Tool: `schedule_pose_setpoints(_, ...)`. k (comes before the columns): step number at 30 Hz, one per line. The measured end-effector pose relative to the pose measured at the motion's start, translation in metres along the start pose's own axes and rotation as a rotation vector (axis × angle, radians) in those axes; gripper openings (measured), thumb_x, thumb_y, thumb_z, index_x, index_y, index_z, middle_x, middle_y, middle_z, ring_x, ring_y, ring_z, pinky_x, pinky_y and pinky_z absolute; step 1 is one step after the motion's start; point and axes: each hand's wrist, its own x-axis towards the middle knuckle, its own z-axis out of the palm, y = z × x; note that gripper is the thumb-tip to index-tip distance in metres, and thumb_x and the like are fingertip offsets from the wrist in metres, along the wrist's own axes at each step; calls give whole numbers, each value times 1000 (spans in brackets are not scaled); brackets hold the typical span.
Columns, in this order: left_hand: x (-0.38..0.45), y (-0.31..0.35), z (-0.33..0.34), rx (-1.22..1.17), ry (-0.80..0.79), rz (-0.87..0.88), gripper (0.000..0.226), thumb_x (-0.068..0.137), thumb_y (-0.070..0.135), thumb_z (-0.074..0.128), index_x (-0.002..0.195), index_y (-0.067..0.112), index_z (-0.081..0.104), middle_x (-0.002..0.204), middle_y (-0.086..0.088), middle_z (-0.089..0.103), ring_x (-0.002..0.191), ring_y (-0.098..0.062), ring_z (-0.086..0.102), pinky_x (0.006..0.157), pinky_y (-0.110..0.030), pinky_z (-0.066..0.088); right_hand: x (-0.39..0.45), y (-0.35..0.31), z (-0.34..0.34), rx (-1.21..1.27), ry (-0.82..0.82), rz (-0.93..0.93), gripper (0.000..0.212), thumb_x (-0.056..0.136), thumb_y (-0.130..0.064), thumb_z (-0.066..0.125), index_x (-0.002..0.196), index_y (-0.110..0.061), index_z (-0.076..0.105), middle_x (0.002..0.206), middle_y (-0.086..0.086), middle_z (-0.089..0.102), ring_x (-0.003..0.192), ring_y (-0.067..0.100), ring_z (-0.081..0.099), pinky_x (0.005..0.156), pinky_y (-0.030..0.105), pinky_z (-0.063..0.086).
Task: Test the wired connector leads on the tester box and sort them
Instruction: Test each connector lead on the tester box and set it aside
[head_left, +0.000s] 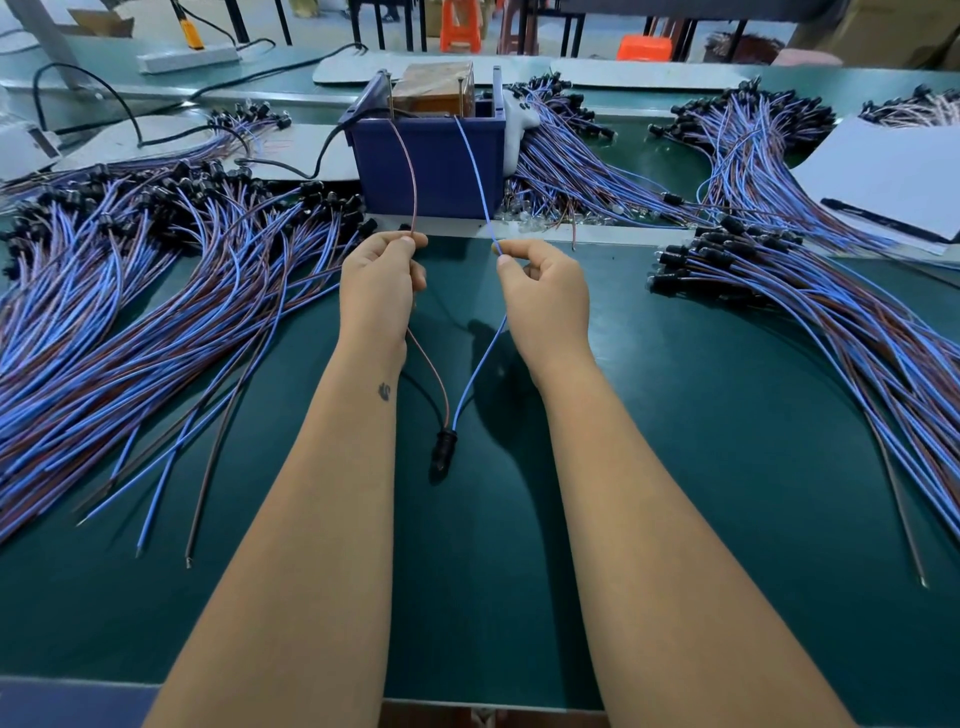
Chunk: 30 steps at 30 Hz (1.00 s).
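Green bench mat (727, 467). White paper stack (893, 176) at right edge. Grey power strip (187, 57) far left. Orange stools (460, 26) beyond bench, possibly plastic.

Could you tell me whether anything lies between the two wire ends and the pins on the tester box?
Nothing visible does: the red wire and blue wire run freely up to the tester box.

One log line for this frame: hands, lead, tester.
left hand: pinches brown wire | right hand: pinches blue wire | wire ends: at tester box posts | connector: hanging
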Motion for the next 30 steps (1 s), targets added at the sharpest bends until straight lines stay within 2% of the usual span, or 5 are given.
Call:
schedule_pose_setpoints(9, -1, -1, 1, 17, -4, 9, 26, 99, 13, 44, 83, 20, 63, 47, 9, 48, 40, -3, 34, 51, -23, 28, 0, -2, -1, 36, 48, 46, 20, 90, -13, 52, 97, -20, 70, 51, -14, 48, 43, 3, 38, 47, 18, 33)
schedule_pose_setpoints(12, -1, 0, 0, 11, 8, 1, 26, 99, 14, 43, 85, 21, 63, 46, 9, 49, 42, -6, 32, 51, -23, 28, -1, -4, -3, 51, 66, 62, 20, 89, -12, 52, 95, -20, 69, 54, -13, 49, 44, 4, 37, 49, 21, 33)
schedule_pose_setpoints(17, -1, 0, 0, -32, 57, 4, 25, 100, 13, 41, 85, 21, 60, 46, 10, 49, 44, -8, 31, 43, -18, 27, -1, -5, -3, 67, 88, 73, 19, 89, -10, 52, 92, -20, 68, 50, -14, 46, 42, 3, 36, 46, 18, 32)
schedule_pose_setpoints(23, 0, -1, -1, -62, 85, -3, 23, 99, 13, 39, 87, 21, 57, 46, 11, 50, 43, -8, 33, 42, -18, 28, -2, -7, -4, 68, 95, 73, 18, 90, -10, 52, 90, -19, 66, 57, -12, 50, 43, 1, 40, 47, 16, 33)
schedule_pose_setpoints(30, 0, 0, 0, -90, 131, -13, 23, 98, 11, 36, 87, 21, 53, 48, 8, 50, 44, -8, 36, 44, -22, 28, -2, -8, -4, 71, 104, 90, 17, 90, -10, 51, 91, -19, 66, 56, -12, 48, 48, 6, 38, 54, 25, 35)
